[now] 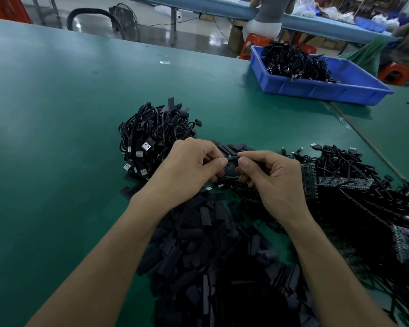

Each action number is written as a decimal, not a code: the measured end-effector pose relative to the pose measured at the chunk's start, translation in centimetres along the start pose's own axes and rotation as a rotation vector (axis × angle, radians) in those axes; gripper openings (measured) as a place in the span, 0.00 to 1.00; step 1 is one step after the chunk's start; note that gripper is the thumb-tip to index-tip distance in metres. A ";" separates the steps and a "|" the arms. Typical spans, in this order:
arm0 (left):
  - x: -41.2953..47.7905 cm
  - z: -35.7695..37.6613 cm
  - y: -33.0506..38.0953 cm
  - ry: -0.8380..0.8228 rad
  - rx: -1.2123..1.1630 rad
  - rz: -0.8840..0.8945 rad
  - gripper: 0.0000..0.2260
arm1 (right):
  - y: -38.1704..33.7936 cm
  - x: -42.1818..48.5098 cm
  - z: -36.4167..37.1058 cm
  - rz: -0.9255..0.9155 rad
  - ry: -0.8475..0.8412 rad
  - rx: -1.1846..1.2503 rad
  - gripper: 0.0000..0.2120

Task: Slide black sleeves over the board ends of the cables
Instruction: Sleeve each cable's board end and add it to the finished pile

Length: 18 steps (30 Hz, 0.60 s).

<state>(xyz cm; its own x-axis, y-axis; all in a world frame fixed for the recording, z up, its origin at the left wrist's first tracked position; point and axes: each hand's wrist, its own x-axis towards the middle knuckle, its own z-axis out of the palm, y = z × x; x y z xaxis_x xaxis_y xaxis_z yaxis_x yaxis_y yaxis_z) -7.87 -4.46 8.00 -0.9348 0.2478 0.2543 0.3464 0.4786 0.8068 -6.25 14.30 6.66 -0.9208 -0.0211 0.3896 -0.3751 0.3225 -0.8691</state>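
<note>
Worked just beyond the far edge of the sleeve heap (213, 256), low over the green tabletop (57, 114). Pinched a small dark piece (232, 158) with the left hand (189, 166), thumb against forefinger, and pinched its other side with the right hand (272, 175), thumbs almost meeting. Couldn't tell which grip had the sleeve and which the cable's board end: too small, too dark. Called for a steady feed, by the look of it — squeeze the flat tube's mouth open, line the board end up square, push along its length rather than at a slant. Likely to snag on a corner otherwise. Spotted bare-board cables (354, 185) right of the heap, a coiled bundle (151, 135) with USB plugs beyond its left side, and more cables in the blue bin (316, 86) far beyond it.
</note>
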 end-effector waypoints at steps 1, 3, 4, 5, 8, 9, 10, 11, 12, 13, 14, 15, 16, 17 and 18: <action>0.0 0.0 0.0 0.000 -0.003 0.002 0.07 | 0.0 0.0 -0.1 0.002 -0.008 0.011 0.06; 0.0 0.0 -0.1 -0.005 0.002 0.007 0.06 | 0.0 0.1 -0.2 0.001 -0.031 0.019 0.07; 0.0 0.0 -0.1 -0.010 0.009 0.009 0.06 | 0.0 0.1 -0.3 0.000 -0.043 0.015 0.08; 0.0 0.0 -0.1 -0.016 0.013 0.009 0.06 | 0.0 0.2 -0.4 -0.005 -0.053 0.005 0.08; 0.0 0.1 -0.3 -0.037 0.005 0.011 0.06 | 0.1 0.4 -0.6 -0.025 -0.058 -0.034 0.09; 0.0 0.1 -0.3 -0.038 0.001 0.012 0.06 | 0.1 0.4 -0.7 -0.029 -0.054 -0.040 0.10; 0.0 0.1 -0.3 -0.037 -0.004 0.010 0.07 | 0.1 0.4 -0.8 -0.028 -0.048 -0.038 0.11; 0.0 0.2 -0.3 -0.035 -0.007 0.007 0.07 | 0.1 0.4 -0.8 -0.027 -0.043 -0.030 0.11; 0.0 0.2 -0.3 -0.034 -0.005 0.005 0.08 | 0.1 0.4 -0.9 -0.026 -0.035 -0.024 0.12; 0.0 0.2 -0.3 -0.034 0.002 0.008 0.08 | 0.2 0.4 -0.8 -0.029 -0.025 -0.021 0.12; 0.0 0.1 -0.2 -0.032 0.010 0.014 0.09 | 0.3 0.3 -0.8 -0.029 -0.014 -0.018 0.12; 0.0 0.1 -0.2 -0.030 0.020 0.023 0.09 | 0.4 0.3 -0.7 -0.027 -0.006 -0.011 0.12; 0.0 0.1 -0.1 -0.028 0.034 0.033 0.09 | 0.4 0.2 -0.7 -0.021 -0.003 -0.003 0.12; -0.1 0.1 -0.1 -0.029 0.055 0.044 0.10 | 0.5 0.2 -0.6 -0.018 -0.004 0.003 0.12; -0.1 0.0 0.1 -0.031 0.078 0.058 0.11 | 0.5 0.1 -0.6 -0.014 -0.004 0.008 0.11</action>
<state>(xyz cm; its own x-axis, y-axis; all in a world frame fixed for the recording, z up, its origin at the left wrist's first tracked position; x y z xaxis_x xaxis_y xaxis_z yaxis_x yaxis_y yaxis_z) -7.77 -4.41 8.01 -0.9106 0.3021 0.2819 0.4059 0.5264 0.7471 -6.48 15.06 6.45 -0.9158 -0.0296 0.4006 -0.3890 0.3147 -0.8658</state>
